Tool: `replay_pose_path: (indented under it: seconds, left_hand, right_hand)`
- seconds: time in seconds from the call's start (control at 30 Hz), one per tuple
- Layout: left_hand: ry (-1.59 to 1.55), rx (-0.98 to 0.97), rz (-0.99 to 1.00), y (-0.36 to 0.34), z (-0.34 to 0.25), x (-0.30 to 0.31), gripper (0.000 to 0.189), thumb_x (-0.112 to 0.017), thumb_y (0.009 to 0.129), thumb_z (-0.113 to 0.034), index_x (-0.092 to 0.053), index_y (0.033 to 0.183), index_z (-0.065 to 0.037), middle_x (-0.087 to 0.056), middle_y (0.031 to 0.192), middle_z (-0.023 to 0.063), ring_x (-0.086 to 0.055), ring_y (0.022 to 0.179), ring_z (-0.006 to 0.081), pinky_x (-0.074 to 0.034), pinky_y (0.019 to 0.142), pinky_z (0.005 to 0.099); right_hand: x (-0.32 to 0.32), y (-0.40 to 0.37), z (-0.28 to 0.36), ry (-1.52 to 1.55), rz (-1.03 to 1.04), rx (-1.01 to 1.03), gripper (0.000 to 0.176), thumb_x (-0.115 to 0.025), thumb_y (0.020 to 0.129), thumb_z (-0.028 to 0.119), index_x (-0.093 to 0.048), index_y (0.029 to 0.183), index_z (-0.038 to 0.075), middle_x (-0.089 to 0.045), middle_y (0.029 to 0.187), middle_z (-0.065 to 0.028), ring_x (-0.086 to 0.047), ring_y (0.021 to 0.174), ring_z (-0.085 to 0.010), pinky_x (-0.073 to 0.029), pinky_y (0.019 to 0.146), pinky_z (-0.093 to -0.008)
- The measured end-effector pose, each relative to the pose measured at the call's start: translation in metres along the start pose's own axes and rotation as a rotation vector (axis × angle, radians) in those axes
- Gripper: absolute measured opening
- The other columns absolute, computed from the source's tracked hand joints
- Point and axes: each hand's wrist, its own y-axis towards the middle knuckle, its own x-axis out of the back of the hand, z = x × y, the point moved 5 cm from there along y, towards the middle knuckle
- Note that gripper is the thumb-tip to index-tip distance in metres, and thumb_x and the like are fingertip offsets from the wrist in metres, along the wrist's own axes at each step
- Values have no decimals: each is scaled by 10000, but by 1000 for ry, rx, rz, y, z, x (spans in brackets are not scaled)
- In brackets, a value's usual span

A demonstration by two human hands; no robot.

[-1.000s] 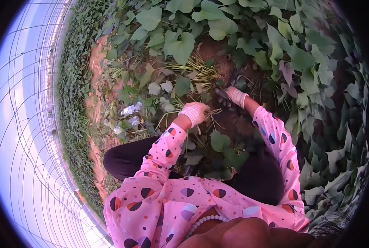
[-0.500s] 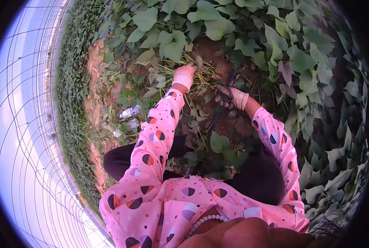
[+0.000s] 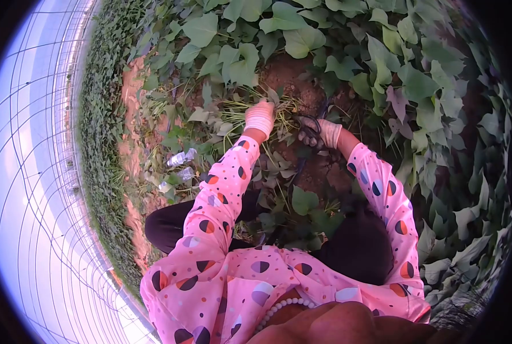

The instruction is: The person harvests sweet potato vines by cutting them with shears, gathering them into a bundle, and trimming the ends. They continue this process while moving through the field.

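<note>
My left hand (image 3: 260,116), in a pale glove with a ribbed cuff, is closed around a bunch of cut leafy stems (image 3: 233,114) at the upper middle. Their yellow-green stalks spread out on both sides of it. To the right, my right hand (image 3: 320,133) wears a soiled glove and is wrapped round dark-handled scissors (image 3: 312,127). The blades are hard to make out against the soil. The hands are apart, with loose stalks and brown soil (image 3: 310,92) between them.
Dense broad-leaved vines (image 3: 416,80) fill the top and right. Clear plastic bottles (image 3: 181,157) lie among cut stems at the left. My bent knees (image 3: 359,246) are below the hands. A wire grid (image 3: 32,149) runs along the far left.
My left hand has moved slightly right and down, with the stems still in it. My right hand has shifted a little to the left with the scissors.
</note>
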Motion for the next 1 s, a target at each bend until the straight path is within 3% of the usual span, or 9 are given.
replay_pose_path:
  seconds: [0.2, 0.27, 0.33, 0.53, 0.67, 0.73, 0.8, 0.93, 1.0]
  left_hand:
    - [-32, 84, -9, -16, -14, 8, 215, -630, 780, -208, -608, 967, -104, -557, 1128, 121, -612, 904, 310, -492, 771, 412]
    - [-31, 105, -5, -16, -10, 3, 219, -636, 774, -196, -606, 967, -95, -551, 1137, 129, -611, 910, 315, -493, 775, 413]
    - [-16, 161, 34, -19, -3, 1, 228, -633, 775, -182, -608, 984, -96, -542, 1161, 135, -609, 919, 320, -493, 780, 414]
    - [-141, 462, -314, -67, 99, 42, 231, -587, 797, -182, -540, 1003, -88, -635, 908, 174, -624, 806, 370, -490, 703, 455]
    - [-189, 804, -740, -135, 202, 97, 230, -548, 831, -145, -528, 1041, -52, -652, 925, 192, -619, 833, 399, -488, 721, 449]
    - [-59, 983, -721, -164, 224, 119, 225, -514, 858, -134, -520, 1067, -50, -657, 923, 189, -620, 851, 391, -490, 723, 435]
    - [-55, 941, -790, -178, 221, 130, 228, -514, 853, -133, -520, 1066, -52, -655, 904, 190, -618, 843, 392, -488, 716, 439]
    - [-21, 875, -658, -189, 189, 128, 216, -555, 802, -113, -528, 1003, -37, -635, 849, 198, -601, 794, 408, -472, 695, 470]
    - [135, 672, -515, -182, 171, 112, 204, -568, 770, -81, -533, 967, -42, -623, 812, 205, -592, 780, 417, -465, 679, 481]
  right_hand:
    - [3, 18, -5, -92, -88, -38, 335, -552, 892, 402, -537, 935, 70, -582, 714, -79, -458, 399, -143, -334, 347, -229]
    - [6, 23, -8, -202, -173, 284, 348, -544, 898, 402, -545, 952, 58, -570, 691, -63, -429, 386, -123, -306, 360, -224]
    - [5, 15, -20, -292, -251, 296, 391, -539, 898, 415, -564, 900, 25, -577, 690, -64, -443, 403, -128, -332, 374, -238]
    - [36, 8, -71, -286, -274, 301, 468, -537, 893, 457, -615, 781, 9, -610, 674, -67, -554, 488, -167, -416, 398, -265]
    - [31, 13, -76, -450, -137, 208, 447, -540, 890, 445, -622, 788, 18, -626, 690, -73, -566, 488, -184, -439, 408, -303]
    - [23, 18, -70, -683, -118, 301, 457, -525, 893, 465, -623, 802, 28, -619, 669, -63, -564, 483, -172, -435, 408, -289]
    - [17, 23, -62, -914, -99, 396, 468, -510, 897, 485, -624, 817, 38, -611, 647, -53, -562, 479, -160, -432, 408, -275]
    - [40, 21, -28, -387, -251, 389, 417, -519, 897, 441, -634, 887, 41, -625, 671, -69, -556, 463, -155, -414, 365, -274]
    - [42, 19, -33, -312, -300, 394, 417, -526, 895, 437, -626, 917, 33, -618, 646, -67, -541, 447, -152, -404, 366, -262]
